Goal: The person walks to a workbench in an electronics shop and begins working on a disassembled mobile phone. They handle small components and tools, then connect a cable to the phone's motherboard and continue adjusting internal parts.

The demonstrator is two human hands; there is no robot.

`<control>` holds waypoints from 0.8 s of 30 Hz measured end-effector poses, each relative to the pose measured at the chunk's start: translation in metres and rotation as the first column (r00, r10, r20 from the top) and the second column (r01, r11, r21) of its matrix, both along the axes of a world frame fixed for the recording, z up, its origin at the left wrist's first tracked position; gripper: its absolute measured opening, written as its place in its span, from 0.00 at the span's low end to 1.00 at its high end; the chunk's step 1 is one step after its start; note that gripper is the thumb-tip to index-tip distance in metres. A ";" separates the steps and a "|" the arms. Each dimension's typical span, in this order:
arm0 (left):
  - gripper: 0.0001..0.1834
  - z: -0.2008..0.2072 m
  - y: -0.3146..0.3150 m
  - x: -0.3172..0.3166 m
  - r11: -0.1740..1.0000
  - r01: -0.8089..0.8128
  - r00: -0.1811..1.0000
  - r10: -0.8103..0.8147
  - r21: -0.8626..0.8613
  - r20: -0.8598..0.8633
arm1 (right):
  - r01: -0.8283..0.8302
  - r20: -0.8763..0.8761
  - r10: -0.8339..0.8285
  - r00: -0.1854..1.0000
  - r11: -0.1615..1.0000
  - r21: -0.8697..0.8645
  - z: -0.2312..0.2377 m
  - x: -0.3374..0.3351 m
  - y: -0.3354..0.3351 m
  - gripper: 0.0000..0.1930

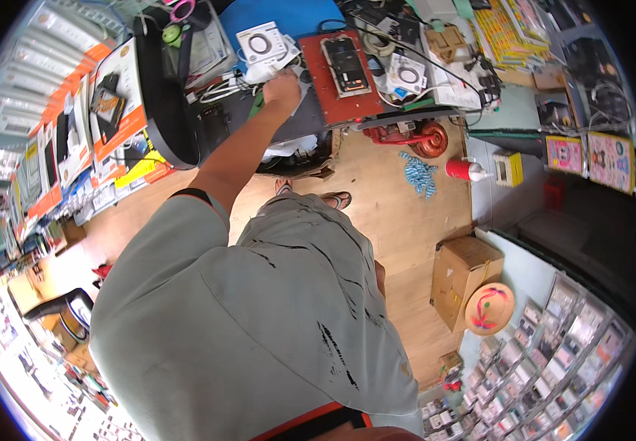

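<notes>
My left hand (282, 90) reaches forward to the cluttered dark worktop, its fingers curled down. A thin whitish sheet (303, 79) shows beside the fingers; whatever lies under them is hidden. Just beyond the hand is a white box with a black ring picture (260, 44), with crumpled white wrapping around it. To the right, an opened phone or small tablet (345, 66) with bare inner parts lies on a reddish-brown mat (316, 88). White cables (222, 90) lie left of the hand. My right hand is out of view behind my body.
A black chair-like curved panel (163, 95) stands at the left beside shelves of boxed goods. Under the worktop sits a black bin with paper (292, 151). On the floor are a blue-striped cloth (419, 175), a red-and-white bottle (465, 170) and a cardboard box (465, 275).
</notes>
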State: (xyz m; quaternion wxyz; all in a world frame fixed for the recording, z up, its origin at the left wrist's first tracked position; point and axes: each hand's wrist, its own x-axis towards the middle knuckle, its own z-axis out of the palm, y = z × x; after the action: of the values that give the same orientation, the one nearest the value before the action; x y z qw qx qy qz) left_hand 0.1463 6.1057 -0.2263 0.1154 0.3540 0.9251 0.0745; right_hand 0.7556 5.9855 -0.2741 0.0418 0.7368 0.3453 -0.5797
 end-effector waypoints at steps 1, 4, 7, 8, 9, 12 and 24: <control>0.26 0.001 -0.001 -0.002 1.000 0.008 1.000 -0.008 0.016 0.010 | 0.091 -0.015 -0.092 0.996 0.995 -0.032 0.004 -0.003 -0.003 0.21; 0.27 0.010 -0.006 -0.003 0.997 0.042 0.999 -0.042 0.064 -0.007 | 0.191 -0.039 -0.194 0.980 0.979 -0.073 0.004 -0.001 -0.011 0.21; 0.30 0.027 -0.012 0.004 0.994 0.055 0.998 -0.057 0.099 0.022 | 0.180 -0.058 -0.184 0.981 0.981 -0.076 -0.008 0.005 -0.019 0.21; 0.32 0.035 -0.014 0.006 0.993 0.051 0.998 -0.055 0.110 0.042 | 0.171 -0.061 -0.175 0.983 0.983 -0.072 -0.012 0.009 -0.021 0.21; 0.31 0.040 -0.020 0.008 0.986 0.028 0.999 -0.034 0.162 0.035 | 0.159 -0.063 -0.164 0.984 0.984 -0.073 -0.016 0.010 -0.023 0.21; 0.31 0.054 -0.036 0.014 0.949 -0.063 0.994 0.032 0.308 0.106 | 0.112 -0.063 -0.116 0.991 0.991 -0.070 -0.026 0.013 -0.025 0.20; 0.21 0.101 -0.116 0.012 0.604 -0.740 0.328 -0.062 0.297 0.943 | -0.422 -0.042 0.428 0.903 0.900 0.107 -0.068 0.016 0.017 0.20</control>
State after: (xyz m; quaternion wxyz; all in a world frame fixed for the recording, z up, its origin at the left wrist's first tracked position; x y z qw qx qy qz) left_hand 0.1585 5.9898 -0.1251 0.4225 0.0425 0.6614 0.6182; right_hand 0.7719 6.0021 -0.3424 0.1208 0.6260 0.5261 -0.5629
